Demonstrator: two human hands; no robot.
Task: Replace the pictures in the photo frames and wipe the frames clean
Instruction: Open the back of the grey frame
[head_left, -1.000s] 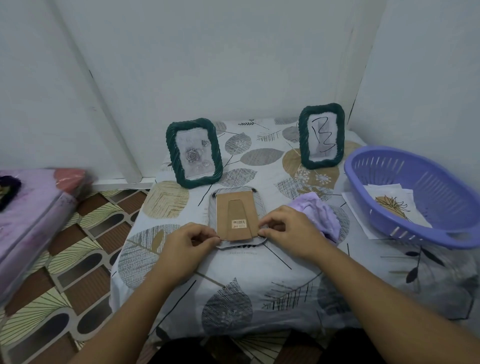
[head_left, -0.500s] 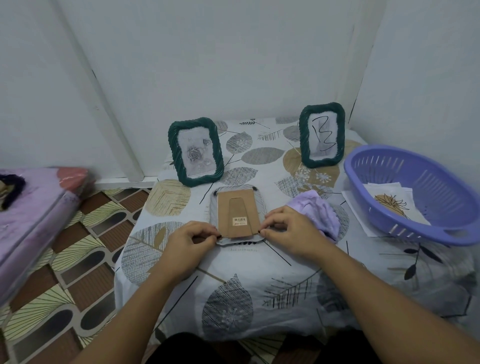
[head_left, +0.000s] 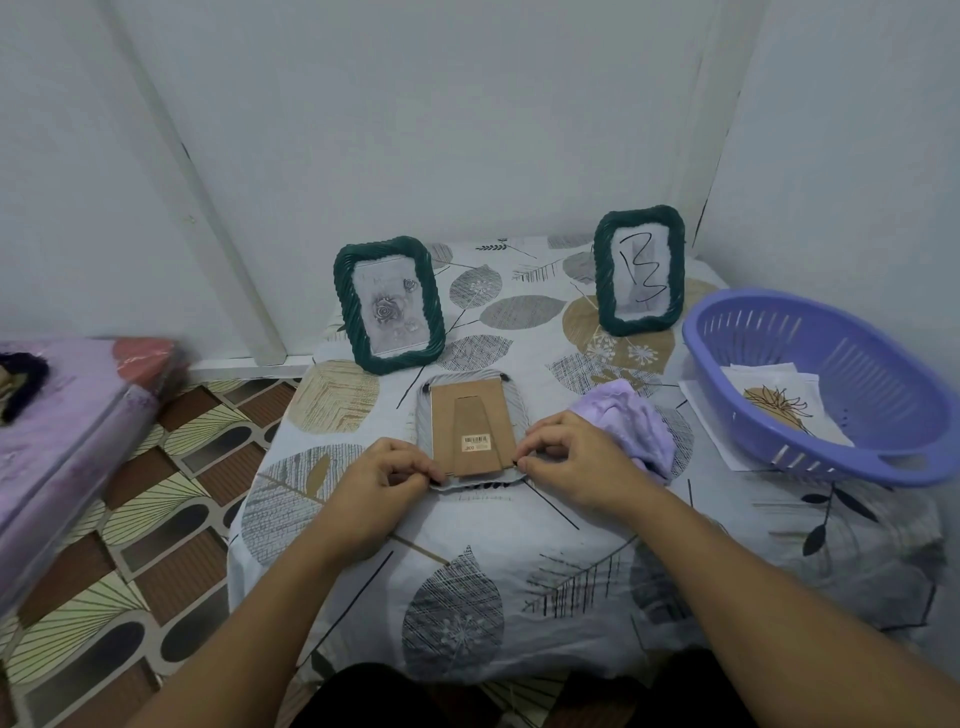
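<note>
- A grey frame lies face down on the table, brown cardboard backing up.
- Two green frames stand behind it: a rose picture and a scribbled one.

Face-down frame: matt brown cardboard backing, smooth, paper barcode sticker stuck on; rim appears pale with a twisted rope texture. Two upright frames and: dark green, rope-like ribbed surround, glossy glazing seen over paper prints. Table is covered in soft printed cloth, matt, slightly creased. Lilac wiping cloth: fuzzy, crumpled fabric. Basket at right edge: smooth purple plastic, slotted, faint sheen; paper sheets lie inside.
</note>
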